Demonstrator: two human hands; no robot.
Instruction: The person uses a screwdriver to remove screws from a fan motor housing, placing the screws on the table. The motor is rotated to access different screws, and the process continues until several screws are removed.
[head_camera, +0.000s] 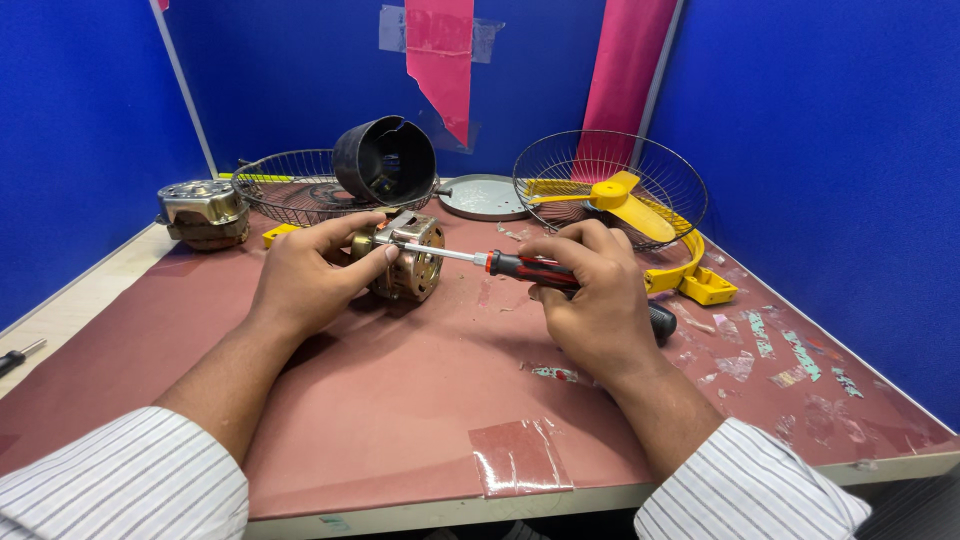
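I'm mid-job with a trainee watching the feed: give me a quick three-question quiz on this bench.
1. True or false: the right hand holds the screwdriver.
2. What does the left hand steady?
A. the black housing
B. the brass-coloured motor
C. the yellow fan blade
3. Fill in: the fan blade lies in a wire ____.

Key: 1 true; 2 B; 3 guard.

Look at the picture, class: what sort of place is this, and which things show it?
Probably a small repair or assembly workbench. A table walled by blue partitions holds fan parts: wire guards, a yellow blade and a motor being worked with a screwdriver.
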